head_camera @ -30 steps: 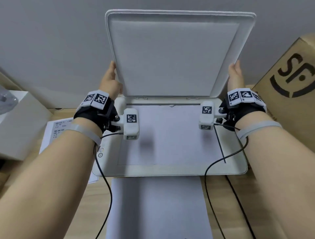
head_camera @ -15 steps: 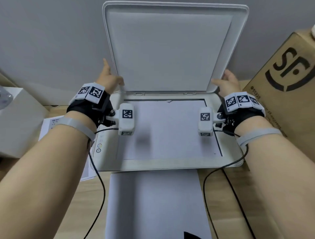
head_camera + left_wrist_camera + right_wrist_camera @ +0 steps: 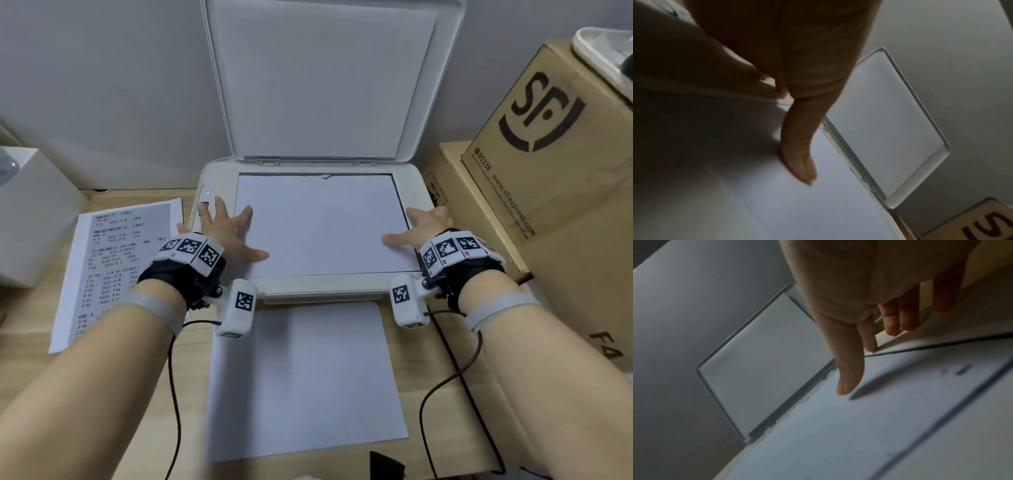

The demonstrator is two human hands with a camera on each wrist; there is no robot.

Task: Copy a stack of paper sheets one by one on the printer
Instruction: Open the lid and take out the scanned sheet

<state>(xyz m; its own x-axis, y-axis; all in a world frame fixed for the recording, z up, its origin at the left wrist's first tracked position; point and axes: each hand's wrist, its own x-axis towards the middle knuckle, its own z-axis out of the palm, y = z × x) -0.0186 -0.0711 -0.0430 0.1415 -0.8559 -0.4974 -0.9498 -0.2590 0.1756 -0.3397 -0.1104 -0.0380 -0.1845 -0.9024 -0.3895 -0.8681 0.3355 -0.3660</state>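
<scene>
Both hands, left hand point(image 3: 224, 229) and right hand point(image 3: 419, 228), lie with fingers spread, grasping nothing, at the sheet point(image 3: 320, 222) edges; thin, floppy paper, likely best lifted by pinching an edge.

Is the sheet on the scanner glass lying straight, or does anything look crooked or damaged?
Nothing stands out. The sheet lies flat and square on the scanner bed, the lid is open, and the left hand and right hand reach for its side edges. A small dark mark shows at its far edge.

lid point(image 3: 329, 78) top cut off | right hand point(image 3: 416, 229) fingertips hidden — wrist views blurred
</scene>
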